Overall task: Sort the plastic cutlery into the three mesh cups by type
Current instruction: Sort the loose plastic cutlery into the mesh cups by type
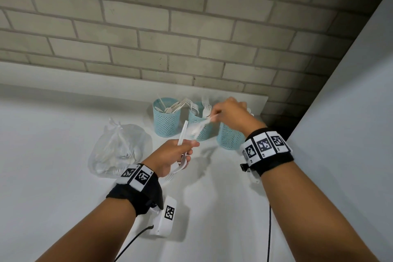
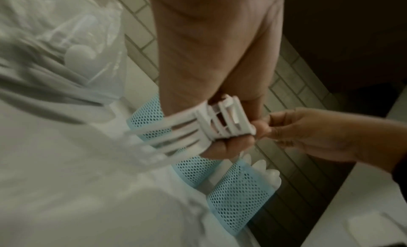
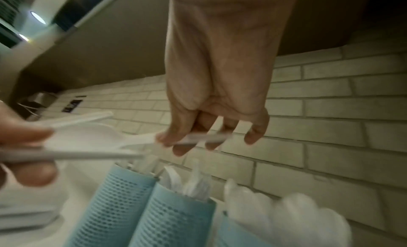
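Three teal mesh cups stand in a row by the brick wall: the left cup [image 1: 166, 121] holds flat knife-like pieces, the middle cup [image 1: 201, 127] holds forks, and the right cup [image 1: 230, 137] holds spoons [image 2: 265, 170]. My left hand [image 1: 191, 149] grips a bundle of white cutlery [image 2: 220, 121] in front of the cups. My right hand [image 1: 214, 115] pinches the handle of a single white utensil [image 3: 204, 137] and holds it over the middle cup. The utensil is blurred, and its wide end looks like a spoon bowl.
A knotted clear plastic bag [image 1: 119, 149] with more white cutlery lies left of my left hand on the white counter [image 1: 53, 155]. A grey panel [image 1: 350, 91] rises at the right. Cables [image 1: 269, 234] trail from both wrist units near the front.
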Demonstrator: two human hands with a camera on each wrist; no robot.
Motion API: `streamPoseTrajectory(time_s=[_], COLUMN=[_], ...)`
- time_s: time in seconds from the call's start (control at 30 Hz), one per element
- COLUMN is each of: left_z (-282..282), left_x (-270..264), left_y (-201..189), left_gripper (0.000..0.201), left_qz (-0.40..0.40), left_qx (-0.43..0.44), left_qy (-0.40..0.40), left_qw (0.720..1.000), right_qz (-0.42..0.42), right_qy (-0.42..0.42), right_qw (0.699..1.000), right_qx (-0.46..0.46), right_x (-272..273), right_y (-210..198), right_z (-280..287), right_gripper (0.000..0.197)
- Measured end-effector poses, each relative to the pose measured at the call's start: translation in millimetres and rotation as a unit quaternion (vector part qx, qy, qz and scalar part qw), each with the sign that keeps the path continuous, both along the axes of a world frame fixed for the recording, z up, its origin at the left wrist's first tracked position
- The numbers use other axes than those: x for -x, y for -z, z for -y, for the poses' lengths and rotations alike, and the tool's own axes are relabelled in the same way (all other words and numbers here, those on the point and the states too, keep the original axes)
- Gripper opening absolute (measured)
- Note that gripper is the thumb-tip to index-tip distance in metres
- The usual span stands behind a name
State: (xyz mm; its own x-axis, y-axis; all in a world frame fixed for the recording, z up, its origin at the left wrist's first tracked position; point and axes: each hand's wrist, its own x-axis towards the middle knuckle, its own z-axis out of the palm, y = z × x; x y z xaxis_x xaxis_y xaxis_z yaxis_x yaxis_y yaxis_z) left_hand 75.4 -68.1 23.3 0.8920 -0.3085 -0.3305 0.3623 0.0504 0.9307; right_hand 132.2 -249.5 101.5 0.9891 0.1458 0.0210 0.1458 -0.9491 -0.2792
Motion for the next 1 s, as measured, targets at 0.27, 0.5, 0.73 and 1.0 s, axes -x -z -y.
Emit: streamPoseTrajectory(time_s=[0.27, 0.5, 0.73, 1.0], left_z=[-2.2, 6.5, 0.7, 5.2], left_x=[-5.0, -3.3, -9.1, -4.1], left_y=[1.0, -5.0, -3.9, -8.3], left_gripper=[0.019, 0.017, 0.025, 0.034], left_qz=[-0.059, -0.051, -0.106, -0.107], left_qx=[0.091, 0.161, 0.224, 0.235], left_qy=[-0.074, -0.101, -0.115, -0.161], left_qw=[0.991, 0.980, 0.962, 0.953], right_qz=[0.144, 0.105, 0.222, 0.031], right_qy=[0.128, 0.216, 0.240, 0.119], right_qw=[0.808, 0.802, 0.850, 0.989], right_qx=[-0.556, -0.547, -0.412, 0.077], right_x=[-28.1, -44.5, -43.4, -29.5], right_y=[8.3, 35.2, 31.0, 36.2], right_z=[54.6, 58.6, 48.6, 45.5], right_gripper=[0.036, 0.028, 0.042, 0.034])
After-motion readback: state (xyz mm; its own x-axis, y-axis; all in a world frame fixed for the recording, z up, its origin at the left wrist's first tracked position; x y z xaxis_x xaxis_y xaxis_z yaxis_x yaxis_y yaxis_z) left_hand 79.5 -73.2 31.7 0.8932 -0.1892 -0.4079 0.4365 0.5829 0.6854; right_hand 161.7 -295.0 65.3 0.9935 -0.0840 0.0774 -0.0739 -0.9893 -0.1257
